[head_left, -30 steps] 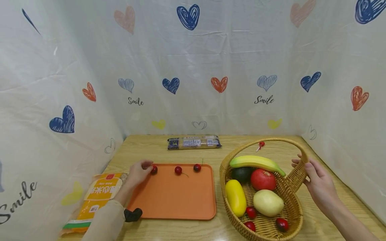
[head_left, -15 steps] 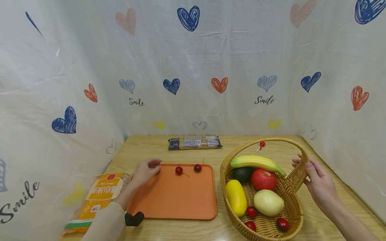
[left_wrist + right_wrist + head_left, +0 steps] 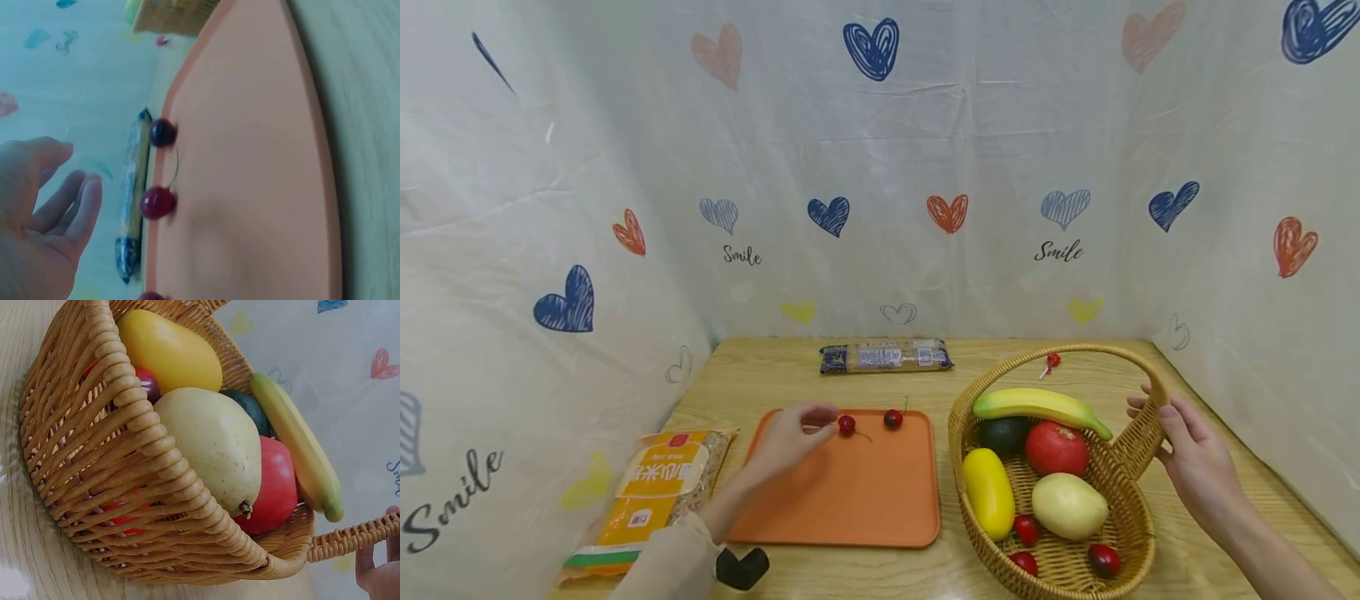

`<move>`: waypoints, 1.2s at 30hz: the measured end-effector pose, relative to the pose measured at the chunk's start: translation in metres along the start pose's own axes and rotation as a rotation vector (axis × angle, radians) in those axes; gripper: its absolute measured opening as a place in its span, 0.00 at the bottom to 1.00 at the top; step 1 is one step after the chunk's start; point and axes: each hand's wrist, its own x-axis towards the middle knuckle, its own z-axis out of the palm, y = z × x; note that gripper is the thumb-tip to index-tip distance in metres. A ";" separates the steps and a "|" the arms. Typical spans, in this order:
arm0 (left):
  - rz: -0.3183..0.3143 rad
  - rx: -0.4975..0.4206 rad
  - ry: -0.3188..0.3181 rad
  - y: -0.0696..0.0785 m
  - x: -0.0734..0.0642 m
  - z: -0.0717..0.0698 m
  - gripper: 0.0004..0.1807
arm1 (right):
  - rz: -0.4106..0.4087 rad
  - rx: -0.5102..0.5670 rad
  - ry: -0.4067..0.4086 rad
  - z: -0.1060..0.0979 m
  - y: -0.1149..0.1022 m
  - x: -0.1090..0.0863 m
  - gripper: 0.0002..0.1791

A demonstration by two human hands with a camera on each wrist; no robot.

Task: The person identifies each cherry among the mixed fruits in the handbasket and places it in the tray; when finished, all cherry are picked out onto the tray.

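Observation:
My left hand [image 3: 797, 435] hovers over the far left of an orange tray [image 3: 850, 533], fingers and thumb apart with nothing between them. Right by its fingertips lies a dark red cherry [image 3: 847, 426] with a stem, and another cherry [image 3: 892, 419] sits farther right along the tray's far edge. A third cherry [image 3: 152, 295] peeks in at the bottom of the left wrist view; the hand hides it in the head view. My right hand [image 3: 1198, 450] holds the handle of a wicker basket [image 3: 1142, 533], thumb on the near side and fingers behind.
Inside the basket are a banana [image 3: 1041, 404], a yellow mango [image 3: 988, 493], a pale pear-like fruit [image 3: 209, 447], a red round fruit [image 3: 1057, 448], a dark green fruit [image 3: 1002, 435] and small red fruits. A grain bag [image 3: 655, 492], noodle pack [image 3: 886, 357] and red lollipop [image 3: 1053, 360] lie around.
My left hand has moved right, from the leftmost cherry toward the middle one, covering the leftmost in the head view. The right hand and basket have stayed put.

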 end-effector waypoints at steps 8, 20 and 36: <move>0.031 -0.103 -0.096 0.014 -0.010 0.013 0.10 | -0.003 -0.003 0.002 0.000 0.000 0.000 0.23; 0.052 -0.225 -0.207 0.031 -0.023 0.035 0.11 | -0.006 -0.001 -0.004 -0.001 0.001 -0.001 0.22; 0.100 -0.357 -0.319 0.066 -0.039 0.060 0.09 | 0.004 0.018 -0.004 -0.001 0.000 -0.001 0.23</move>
